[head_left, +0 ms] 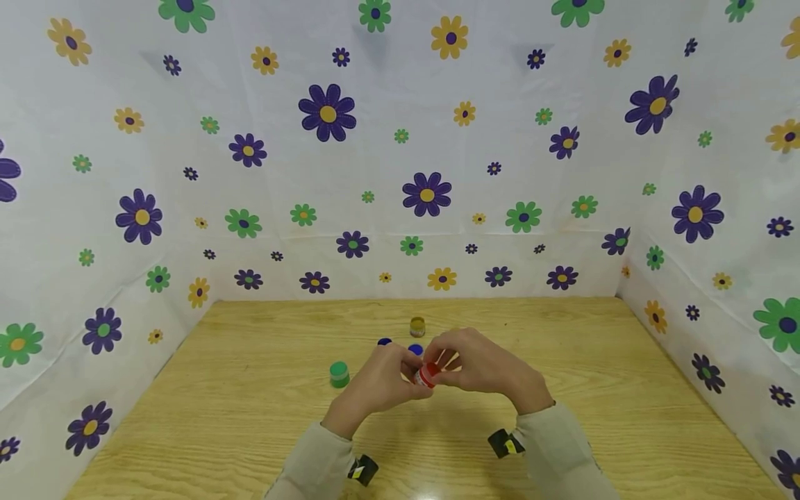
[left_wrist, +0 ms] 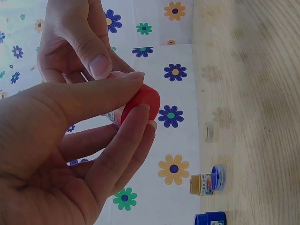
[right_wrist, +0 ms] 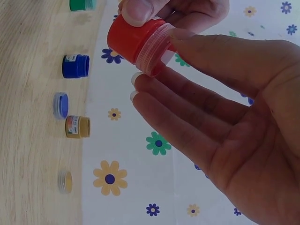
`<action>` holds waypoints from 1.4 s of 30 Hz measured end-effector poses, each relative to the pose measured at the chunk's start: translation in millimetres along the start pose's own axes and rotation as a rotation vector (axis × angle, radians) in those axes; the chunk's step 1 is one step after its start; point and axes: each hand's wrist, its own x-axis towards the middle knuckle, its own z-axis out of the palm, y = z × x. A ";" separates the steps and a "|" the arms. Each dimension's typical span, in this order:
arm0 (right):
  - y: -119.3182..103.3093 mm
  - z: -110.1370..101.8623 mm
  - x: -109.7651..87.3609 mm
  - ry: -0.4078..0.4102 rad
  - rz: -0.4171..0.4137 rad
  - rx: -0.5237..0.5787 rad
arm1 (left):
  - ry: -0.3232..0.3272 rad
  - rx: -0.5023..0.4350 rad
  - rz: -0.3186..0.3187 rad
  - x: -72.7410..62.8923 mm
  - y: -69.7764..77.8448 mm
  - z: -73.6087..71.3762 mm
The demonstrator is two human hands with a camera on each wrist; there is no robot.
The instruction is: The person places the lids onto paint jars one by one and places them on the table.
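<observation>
A small red paint jar (head_left: 427, 376) is held up over the table between both hands. My left hand (head_left: 382, 380) grips its red body with thumb and fingertips, as the left wrist view shows up close. At the other end sits a clear ribbed lid (right_wrist: 154, 49), against the jar's mouth. My right hand (head_left: 484, 364) pinches this lid between the thumb and the tips of its outstretched fingers. Whether the lid is loose or screwed on, I cannot tell.
Behind the hands stand an uncapped blue paint jar (right_wrist: 75, 66) and an uncapped ochre jar (right_wrist: 77, 126). A blue lid (right_wrist: 61, 105) and an ochre lid (right_wrist: 65, 182) lie near them. To the left stands a green jar (head_left: 339, 375). Flowered cloth (head_left: 387, 160) walls the wooden table (head_left: 250, 403).
</observation>
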 end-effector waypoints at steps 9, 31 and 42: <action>1.4 1.0 0.5 -0.005 -0.009 0.003 | 0.002 0.000 0.008 -1.3 -0.3 -0.2; 1.1 4.0 -0.1 0.006 0.028 -0.014 | 0.000 -0.008 0.015 -1.0 -3.1 1.9; -0.7 2.2 0.7 0.031 0.007 -0.009 | 0.009 -0.009 0.003 -0.5 -2.3 -0.1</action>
